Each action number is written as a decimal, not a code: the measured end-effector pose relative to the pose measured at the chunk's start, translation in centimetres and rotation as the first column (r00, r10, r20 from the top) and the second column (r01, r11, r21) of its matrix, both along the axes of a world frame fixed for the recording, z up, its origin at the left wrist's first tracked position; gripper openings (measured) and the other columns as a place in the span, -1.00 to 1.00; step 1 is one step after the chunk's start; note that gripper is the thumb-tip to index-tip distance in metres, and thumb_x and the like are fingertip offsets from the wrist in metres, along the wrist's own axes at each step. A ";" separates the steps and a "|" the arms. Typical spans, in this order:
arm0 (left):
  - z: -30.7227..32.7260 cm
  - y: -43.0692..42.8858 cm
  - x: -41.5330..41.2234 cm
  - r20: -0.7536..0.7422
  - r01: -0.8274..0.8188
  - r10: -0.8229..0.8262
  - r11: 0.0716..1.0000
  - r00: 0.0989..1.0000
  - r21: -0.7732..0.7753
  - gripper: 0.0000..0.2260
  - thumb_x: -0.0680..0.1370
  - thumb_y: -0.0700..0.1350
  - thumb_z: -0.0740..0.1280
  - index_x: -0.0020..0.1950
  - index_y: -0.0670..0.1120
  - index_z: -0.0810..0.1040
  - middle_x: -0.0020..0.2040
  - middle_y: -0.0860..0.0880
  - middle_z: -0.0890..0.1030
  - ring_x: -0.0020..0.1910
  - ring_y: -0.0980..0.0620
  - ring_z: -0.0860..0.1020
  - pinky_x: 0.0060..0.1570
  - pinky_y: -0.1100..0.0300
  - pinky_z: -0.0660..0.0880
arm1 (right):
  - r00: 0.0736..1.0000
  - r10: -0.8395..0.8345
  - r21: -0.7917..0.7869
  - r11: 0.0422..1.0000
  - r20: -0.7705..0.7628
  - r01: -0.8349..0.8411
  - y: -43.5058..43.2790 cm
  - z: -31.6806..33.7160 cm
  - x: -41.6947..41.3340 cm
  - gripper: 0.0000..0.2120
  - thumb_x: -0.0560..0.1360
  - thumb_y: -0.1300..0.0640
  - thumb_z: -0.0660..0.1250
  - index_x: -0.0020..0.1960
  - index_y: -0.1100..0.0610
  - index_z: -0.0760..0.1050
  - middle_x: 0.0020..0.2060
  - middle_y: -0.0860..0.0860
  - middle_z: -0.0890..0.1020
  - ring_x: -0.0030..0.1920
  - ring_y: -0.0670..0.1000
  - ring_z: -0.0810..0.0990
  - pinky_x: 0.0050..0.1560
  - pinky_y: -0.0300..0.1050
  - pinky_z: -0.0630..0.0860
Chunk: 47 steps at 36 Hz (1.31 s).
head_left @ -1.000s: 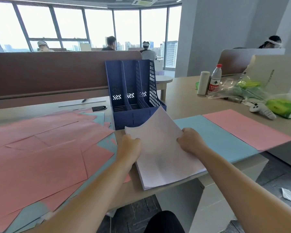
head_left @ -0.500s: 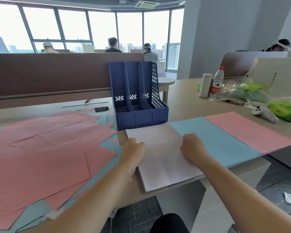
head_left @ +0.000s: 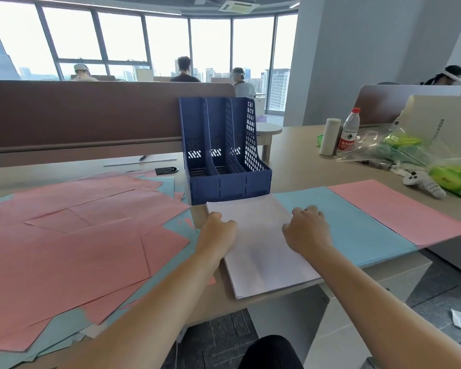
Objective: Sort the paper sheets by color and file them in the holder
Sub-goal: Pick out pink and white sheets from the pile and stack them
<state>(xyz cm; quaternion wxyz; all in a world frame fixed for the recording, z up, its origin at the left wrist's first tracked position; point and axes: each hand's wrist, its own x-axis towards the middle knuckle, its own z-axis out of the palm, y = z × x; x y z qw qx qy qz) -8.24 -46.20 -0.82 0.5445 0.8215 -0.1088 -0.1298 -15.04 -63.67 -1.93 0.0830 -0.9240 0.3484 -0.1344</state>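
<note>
A stack of white paper sheets (head_left: 258,257) lies flat at the desk's front edge, just before the blue three-slot file holder (head_left: 225,158), whose slots look empty. My left hand (head_left: 218,230) has its fingers curled at the stack's left edge and holds it. My right hand (head_left: 308,230) grips the right edge the same way, knuckles up. To the right lie a neat stack of blue sheets (head_left: 357,225) and a neat stack of pink sheets (head_left: 394,209). A loose heap of pink and blue sheets (head_left: 77,249) covers the desk's left side.
A brown partition (head_left: 91,115) runs behind the desk. At the back right stand a water bottle (head_left: 349,131), a white cylinder (head_left: 329,137), plastic bags (head_left: 399,147) and a white controller (head_left: 423,183). A pen and ruler (head_left: 141,161) lie behind the heap.
The white stack, tilted up on its near edge a second ago, now lies flat on the desk. Both hands came down with it and stay at its side edges.
</note>
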 end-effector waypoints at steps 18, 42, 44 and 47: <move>3.3 17.2 -0.9 0.185 -0.182 0.183 0.983 0.965 -0.021 -0.79 0.51 -0.18 0.26 0.05 -0.26 0.55 -0.07 -0.20 0.60 -0.07 -0.18 0.55 -0.32 0.17 0.29 | 0.880 0.440 0.174 0.866 0.180 -0.469 20.5 4.3 4.2 -0.63 0.54 0.03 0.28 0.32 0.11 0.51 0.29 0.11 0.50 0.18 0.16 0.54 0.17 0.01 0.50; -0.7 37.5 13.6 0.218 -0.429 0.395 0.892 0.893 0.142 -0.81 0.51 -0.18 0.23 0.02 -0.15 0.62 -0.03 -0.04 0.64 -0.05 -0.04 0.56 -0.12 0.17 0.43 | 0.653 0.731 0.192 0.683 -0.198 -0.705 36.2 0.7 23.2 -0.41 0.43 -0.21 0.44 0.39 -0.01 0.45 0.34 0.03 0.46 0.31 0.12 0.46 0.32 0.07 0.43; -0.9 37.8 14.2 0.236 -0.428 0.384 0.887 0.893 0.176 -0.80 0.50 -0.21 0.24 0.01 -0.20 0.64 -0.07 -0.06 0.64 -0.11 -0.04 0.55 -0.14 0.18 0.41 | 0.649 0.726 0.149 0.685 -0.229 -0.714 36.1 0.6 23.9 -0.37 0.40 -0.26 0.45 0.39 -0.04 0.46 0.32 0.03 0.48 0.31 0.14 0.44 0.31 0.08 0.42; -1.2 38.0 14.6 0.232 -0.425 0.380 0.884 0.896 0.194 -0.81 0.50 -0.21 0.25 0.01 -0.19 0.63 -0.04 -0.09 0.65 -0.07 -0.06 0.57 -0.14 0.19 0.40 | 0.631 0.720 0.108 0.679 -0.287 -0.726 36.0 0.6 24.5 -0.39 0.38 -0.29 0.46 0.34 -0.03 0.48 0.28 0.04 0.53 0.29 0.14 0.45 0.25 0.06 0.44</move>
